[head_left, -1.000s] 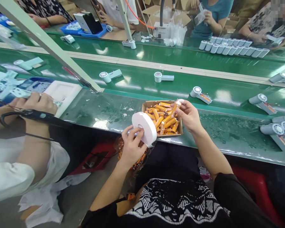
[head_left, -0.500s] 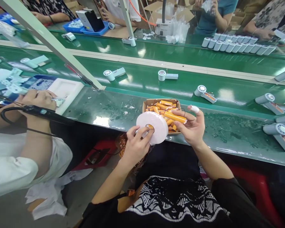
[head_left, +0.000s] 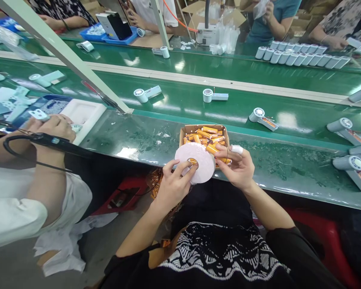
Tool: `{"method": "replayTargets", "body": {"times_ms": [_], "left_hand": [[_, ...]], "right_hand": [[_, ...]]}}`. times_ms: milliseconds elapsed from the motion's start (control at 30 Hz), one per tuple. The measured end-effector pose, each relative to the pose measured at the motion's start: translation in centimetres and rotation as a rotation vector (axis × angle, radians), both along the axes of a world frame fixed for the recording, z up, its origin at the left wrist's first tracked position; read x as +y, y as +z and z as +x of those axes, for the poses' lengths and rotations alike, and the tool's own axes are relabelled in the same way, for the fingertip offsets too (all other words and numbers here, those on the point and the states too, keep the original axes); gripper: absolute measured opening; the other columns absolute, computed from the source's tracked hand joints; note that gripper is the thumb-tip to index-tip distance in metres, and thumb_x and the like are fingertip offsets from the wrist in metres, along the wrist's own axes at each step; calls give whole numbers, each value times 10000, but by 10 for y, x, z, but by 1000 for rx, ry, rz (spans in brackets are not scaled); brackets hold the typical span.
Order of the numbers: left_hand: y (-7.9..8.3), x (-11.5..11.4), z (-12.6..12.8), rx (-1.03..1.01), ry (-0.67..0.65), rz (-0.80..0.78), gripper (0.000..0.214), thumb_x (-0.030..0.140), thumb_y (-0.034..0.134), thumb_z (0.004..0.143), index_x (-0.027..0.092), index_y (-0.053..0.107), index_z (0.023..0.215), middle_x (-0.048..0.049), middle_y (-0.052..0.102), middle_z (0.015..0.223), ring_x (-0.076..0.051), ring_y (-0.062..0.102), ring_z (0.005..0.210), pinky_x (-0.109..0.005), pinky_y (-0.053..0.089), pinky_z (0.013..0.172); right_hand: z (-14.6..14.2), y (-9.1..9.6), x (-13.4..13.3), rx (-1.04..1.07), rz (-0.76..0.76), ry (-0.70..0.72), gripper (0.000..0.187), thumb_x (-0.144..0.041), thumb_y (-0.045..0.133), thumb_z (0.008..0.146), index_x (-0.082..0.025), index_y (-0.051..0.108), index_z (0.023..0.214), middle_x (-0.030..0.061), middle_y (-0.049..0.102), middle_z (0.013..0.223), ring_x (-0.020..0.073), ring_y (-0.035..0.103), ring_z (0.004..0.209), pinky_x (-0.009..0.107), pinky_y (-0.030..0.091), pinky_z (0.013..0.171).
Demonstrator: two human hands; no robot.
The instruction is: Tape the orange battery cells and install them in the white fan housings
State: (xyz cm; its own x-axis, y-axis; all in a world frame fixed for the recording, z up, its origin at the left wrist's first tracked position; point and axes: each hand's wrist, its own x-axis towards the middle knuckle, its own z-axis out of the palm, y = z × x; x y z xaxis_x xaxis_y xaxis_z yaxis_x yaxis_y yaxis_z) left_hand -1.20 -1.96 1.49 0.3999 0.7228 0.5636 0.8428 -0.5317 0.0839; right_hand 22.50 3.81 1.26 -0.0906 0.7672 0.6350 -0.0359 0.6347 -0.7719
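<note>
My left hand [head_left: 175, 181] is closed on a pale, pinkish-white roll of tape [head_left: 205, 169], with fingers in its centre hole. The roll is tilted in front of a small cardboard box [head_left: 183, 131] filled with orange cylindrical batteries [head_left: 209, 129]. My right hand [head_left: 241, 167] pinches one orange battery [head_left: 211, 149], partly covered by the fingers, close against the roll's upper right edge. Whether the battery touches the tape I cannot tell. A thin dark wire shows by the right fingers, and one fingertip wears a white wrap [head_left: 236, 149].
A green conveyor belt [head_left: 174, 108] carries several pale blue handheld fans [head_left: 208, 95]. More grey-blue fan bodies [head_left: 349, 162] stand at the right edge. To the left, a co-worker's hands [head_left: 55, 126] are over a white tray [head_left: 94, 114]. A slanted metal post [head_left: 78, 72] crosses the upper left.
My right hand has moved left and turned, bringing the battery to the tape roll's edge. The roll has shifted slightly right. Fans on the near belt have slid a little right.
</note>
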Motion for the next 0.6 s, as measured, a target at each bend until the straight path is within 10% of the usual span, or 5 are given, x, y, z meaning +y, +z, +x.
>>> {"method": "replayTargets", "body": {"times_ms": [233, 600], "left_hand": [[-1, 1, -6, 44, 15, 49, 427, 14, 717, 935, 208, 770, 1312, -76, 788, 1222, -282, 520, 1089, -402, 494, 1010], [2, 7, 1, 171, 14, 133, 465, 108, 737, 1007, 247, 715, 1451, -49, 796, 1279, -285, 454, 1023, -479, 430, 1114]], "right_hand": [[1, -4, -9, 150, -229, 84, 351, -277, 815, 978, -320, 656, 1287, 45, 802, 1297, 222, 754, 1299, 410, 653, 1130], [30, 8, 24, -40, -675, 110, 688, -403, 1010, 722, -254, 761, 1346, 69, 849, 1171, 320, 820, 1123, 569, 665, 1098]]}}
